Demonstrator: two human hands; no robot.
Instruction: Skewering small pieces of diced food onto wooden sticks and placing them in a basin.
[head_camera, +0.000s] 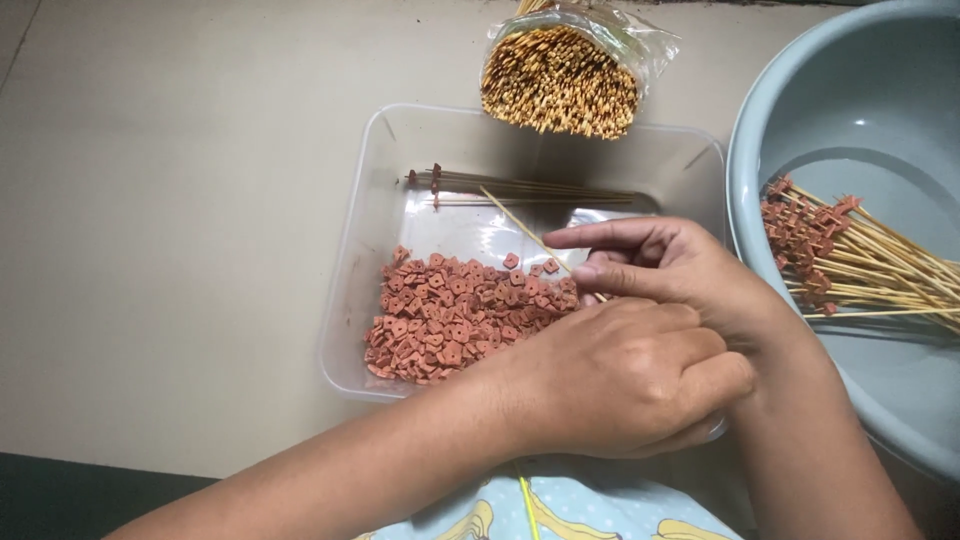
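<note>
Here, skewer (525, 230) tip up-left, diagonal.

a clear plastic bag of pale bamboo skewers (560, 80), blunt ends showing, lies on the beige counter (170, 200) well beyond the grip. a round pale blue plastic basin (800, 110) sits just right of the grip, holding a fanned heap of skewers threaded with reddish pieces (840, 260). a light blue patterned cloth (560, 505) lies below the grip.

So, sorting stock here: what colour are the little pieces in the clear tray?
Reddish-brown pieces, clearest in the head view.
</note>
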